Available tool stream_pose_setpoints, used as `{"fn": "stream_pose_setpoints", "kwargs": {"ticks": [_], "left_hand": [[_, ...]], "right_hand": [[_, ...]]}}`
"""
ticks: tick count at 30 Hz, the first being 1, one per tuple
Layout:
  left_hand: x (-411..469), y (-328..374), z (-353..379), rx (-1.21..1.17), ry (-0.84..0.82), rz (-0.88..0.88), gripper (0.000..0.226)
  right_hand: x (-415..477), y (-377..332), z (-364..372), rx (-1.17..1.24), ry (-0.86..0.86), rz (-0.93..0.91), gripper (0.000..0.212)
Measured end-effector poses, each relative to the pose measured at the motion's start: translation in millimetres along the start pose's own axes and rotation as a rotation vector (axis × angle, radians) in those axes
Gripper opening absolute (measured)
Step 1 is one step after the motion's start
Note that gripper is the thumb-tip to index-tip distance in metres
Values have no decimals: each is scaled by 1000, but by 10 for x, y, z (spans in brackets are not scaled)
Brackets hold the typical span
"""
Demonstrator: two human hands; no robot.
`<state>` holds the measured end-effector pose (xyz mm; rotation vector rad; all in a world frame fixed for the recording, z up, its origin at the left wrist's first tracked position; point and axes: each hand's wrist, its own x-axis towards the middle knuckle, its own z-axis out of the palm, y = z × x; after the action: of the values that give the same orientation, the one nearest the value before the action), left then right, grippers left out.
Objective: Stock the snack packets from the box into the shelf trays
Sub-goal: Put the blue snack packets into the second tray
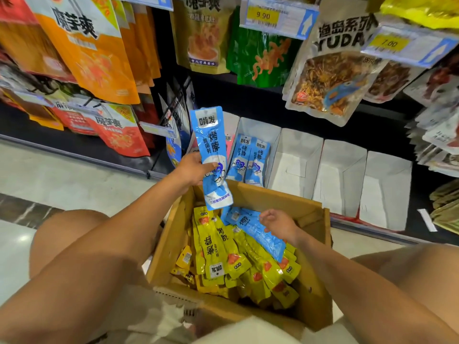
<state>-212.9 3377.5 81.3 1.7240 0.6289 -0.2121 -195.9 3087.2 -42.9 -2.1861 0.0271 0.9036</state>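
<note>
An open cardboard box [314,289] sits between my knees, filled with several yellow snack packets [238,264] and a few blue ones. My left hand [196,170] pinches a long blue packet [211,145] upright above the box's far edge, in front of the shelf. My right hand [278,222] reaches into the box with curled fingers on another blue packet [258,232] lying on the yellow ones. On the bottom shelf stands a row of white card trays; the left one [260,125] holds two blue packets [248,160].
Three more white trays [298,165] [340,177] [385,192] stand to the right with nothing in them. Hanging snack bags [330,78] and price tags [275,16] overhang the trays from above. Pale floor tiles [49,175] lie to the left.
</note>
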Motion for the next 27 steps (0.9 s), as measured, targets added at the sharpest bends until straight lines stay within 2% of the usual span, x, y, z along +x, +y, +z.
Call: {"fn": "stream_pose_setpoints", "kwargs": {"ticks": [3,5,8,10,12,14,16,20,25,27], "left_hand": [[87,-4,-23,69,15,25,27],[131,20,-53,124,5,44,27],[222,22,-100,159,-10,39,27],[276,13,-122,169,-9,17,20],[339,2,-141,199,2,4,4],[377,10,-152,232,17,-2,22],[417,17,-153,256,24,-17,30],[430,37,-155,248,23,-12,32],[398,51,-177,254,15,-23,19],[402,44,-195,264,21,-38,23]], "right_hand": [[173,354,79,-181,-56,56,20],[289,530,118,-356,-106,84,36],[476,667,219,-423,-171,79,52],[558,648,272,-466,-184,86,58],[621,611,316,-479,-184,90,63],[697,629,373,-472,-186,101,67],[760,668,436,-482,-207,122,70],[802,698,524,-557,-177,133,70],[812,750,576,-622,-186,128,49],[809,783,571,-607,-160,98,37]]}}
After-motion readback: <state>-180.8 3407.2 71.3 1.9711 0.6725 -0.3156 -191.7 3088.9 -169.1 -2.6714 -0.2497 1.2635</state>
